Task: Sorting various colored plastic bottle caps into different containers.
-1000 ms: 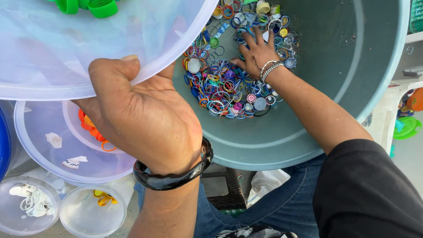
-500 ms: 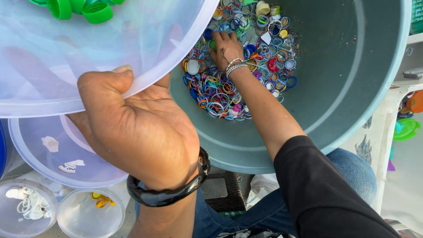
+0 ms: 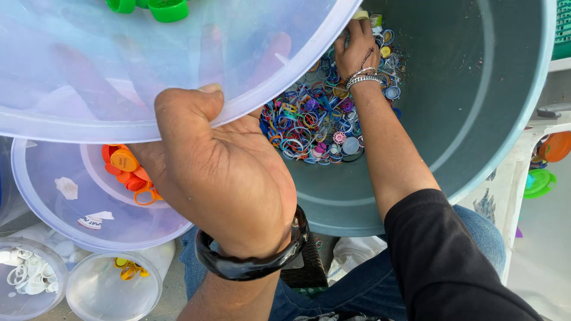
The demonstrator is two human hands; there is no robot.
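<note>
1. Left hand (image 3: 223, 178) grips the rim of a translucent plastic bowl (image 3: 89, 71), thumb over the edge, fingers beneath.
2. Right hand (image 3: 357, 47) reaches into the grey-green tub (image 3: 476, 119); fingers hidden behind the bowl rim, so closure cannot be told.
3. Coloured plastic rings (image 3: 315, 125) lie heaped on the tub floor, at 7 o'clock from the right hand.
4. Green caps (image 3: 160, 9) sit in the bowl at 12 o'clock.

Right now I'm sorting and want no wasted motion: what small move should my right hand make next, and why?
Probably close the right hand on a ring or cap and lift. It lies on the far edge of the pile of coloured rings in the grey tub, while the left hand holds the clear bowl with green caps beside it.
</note>
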